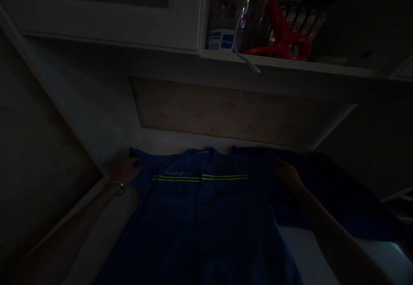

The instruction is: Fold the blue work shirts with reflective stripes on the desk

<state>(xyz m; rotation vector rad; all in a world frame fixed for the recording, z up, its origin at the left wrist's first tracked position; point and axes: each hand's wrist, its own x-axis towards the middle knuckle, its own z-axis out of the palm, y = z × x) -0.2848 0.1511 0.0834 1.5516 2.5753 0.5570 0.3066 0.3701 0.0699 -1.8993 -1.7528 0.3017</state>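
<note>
Blue jacket (pixel 174 216) lies front up between the left hand (pixel 124 171) and right hand (pixel 287 172); darker cloth (pixel 335 186) extends past the right. Left fingers pinch the jacket's sleeve; whether the right grips fabric, I cannot tell. A bracelet (pixel 120 186) circles the left wrist.

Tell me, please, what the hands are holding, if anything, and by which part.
The left hand seems to hold the blue garment by one sleeve; whether the right hand grips it is unclear.
</note>
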